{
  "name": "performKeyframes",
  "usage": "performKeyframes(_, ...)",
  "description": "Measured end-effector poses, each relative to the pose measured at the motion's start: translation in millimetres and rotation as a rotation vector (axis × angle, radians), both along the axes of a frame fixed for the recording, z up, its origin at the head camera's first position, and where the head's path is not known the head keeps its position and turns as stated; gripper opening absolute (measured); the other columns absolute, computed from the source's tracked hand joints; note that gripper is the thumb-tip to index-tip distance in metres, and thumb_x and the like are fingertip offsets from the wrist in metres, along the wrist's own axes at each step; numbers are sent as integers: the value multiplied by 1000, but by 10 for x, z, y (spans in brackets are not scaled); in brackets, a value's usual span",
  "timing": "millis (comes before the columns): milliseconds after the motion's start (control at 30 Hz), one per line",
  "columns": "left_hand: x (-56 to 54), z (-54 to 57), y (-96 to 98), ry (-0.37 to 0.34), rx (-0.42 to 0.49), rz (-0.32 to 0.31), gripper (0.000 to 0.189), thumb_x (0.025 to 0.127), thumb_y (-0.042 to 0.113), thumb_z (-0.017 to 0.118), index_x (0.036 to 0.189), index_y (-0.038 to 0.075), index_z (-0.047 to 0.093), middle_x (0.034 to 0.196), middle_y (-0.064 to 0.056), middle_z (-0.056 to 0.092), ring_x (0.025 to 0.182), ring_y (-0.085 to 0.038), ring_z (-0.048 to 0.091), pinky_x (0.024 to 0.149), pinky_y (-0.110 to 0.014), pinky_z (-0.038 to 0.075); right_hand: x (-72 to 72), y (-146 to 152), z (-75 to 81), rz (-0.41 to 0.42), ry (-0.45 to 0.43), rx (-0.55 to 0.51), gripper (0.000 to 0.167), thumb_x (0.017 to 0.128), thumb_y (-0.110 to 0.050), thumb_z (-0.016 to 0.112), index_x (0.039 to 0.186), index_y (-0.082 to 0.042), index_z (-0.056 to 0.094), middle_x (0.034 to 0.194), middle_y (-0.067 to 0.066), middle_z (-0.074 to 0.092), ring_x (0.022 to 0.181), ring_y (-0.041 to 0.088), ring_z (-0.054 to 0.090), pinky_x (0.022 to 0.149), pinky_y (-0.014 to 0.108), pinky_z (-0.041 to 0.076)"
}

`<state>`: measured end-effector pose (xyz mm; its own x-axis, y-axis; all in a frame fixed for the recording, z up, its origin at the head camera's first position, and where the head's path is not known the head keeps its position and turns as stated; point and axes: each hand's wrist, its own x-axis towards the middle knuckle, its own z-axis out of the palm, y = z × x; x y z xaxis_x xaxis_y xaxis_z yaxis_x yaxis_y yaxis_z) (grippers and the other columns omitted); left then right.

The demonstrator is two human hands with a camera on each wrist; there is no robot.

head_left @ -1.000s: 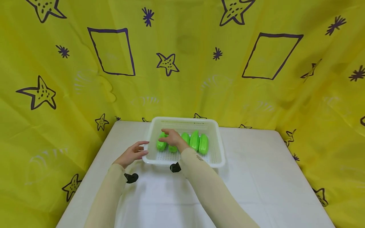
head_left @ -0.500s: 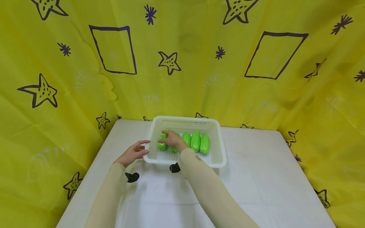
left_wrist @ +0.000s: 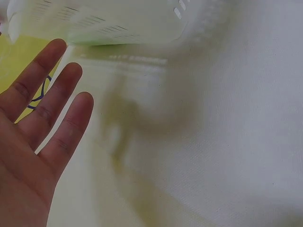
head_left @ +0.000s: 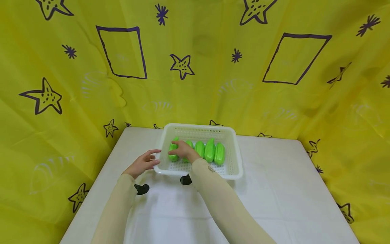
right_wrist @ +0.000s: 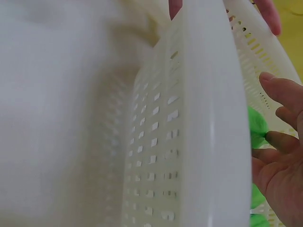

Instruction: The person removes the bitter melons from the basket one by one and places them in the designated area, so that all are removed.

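A white perforated plastic basket holds several glossy green cucumber-shaped pieces, standing side by side in a row. My right hand reaches in over its front rim, with index finger and thumb extended across the leftmost green piece. In the right wrist view, fingertips meet the narrow end of a green piece. The second piece is partly hidden behind this hand. My left hand lies at the basket's left rim, fingertips against it; the left wrist view shows three straight, spread fingers.
The basket sits on a table with a white cloth, near the back edge. A yellow curtain with dark star drawings encloses the back and both sides. Dark wrist mounts stick out from the sleeves.
The leftmost green piece stands straighter, its upper tip now showing above my right hand. The second piece has shifted up a little. Both hands keep nearly the same place; the head view drifts slightly.
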<state>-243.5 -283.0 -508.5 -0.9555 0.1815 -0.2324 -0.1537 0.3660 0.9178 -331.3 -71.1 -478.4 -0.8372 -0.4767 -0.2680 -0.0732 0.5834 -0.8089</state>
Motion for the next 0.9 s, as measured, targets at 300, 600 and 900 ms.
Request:
performKeyframes(300,6,8,7,-5,-5,1,60,93,38,66,146,24,42,142,-20,45,120,-33,53,101,-49,46,16,5,-2,11,-29,21,69,90,-23,72,150,-12,40,152,14,38,113,25,48,82,33,48)
performKeyframes(600,8,11,-2,-3,-4,6,61,92,39,67,146,24,43,139,-19,48,118,-32,54,100,-48,46,22,-17,-4,18,-49,8,63,91,-21,71,147,-11,44,152,13,38,114,27,52,81,38,54)
performKeyframes(900,27,35,14,-11,10,13,60,93,35,66,147,23,42,141,-19,45,120,-32,52,101,-48,46,36,-9,3,29,-78,7,58,93,-18,69,146,-11,46,156,12,31,129,30,44,89,47,53)
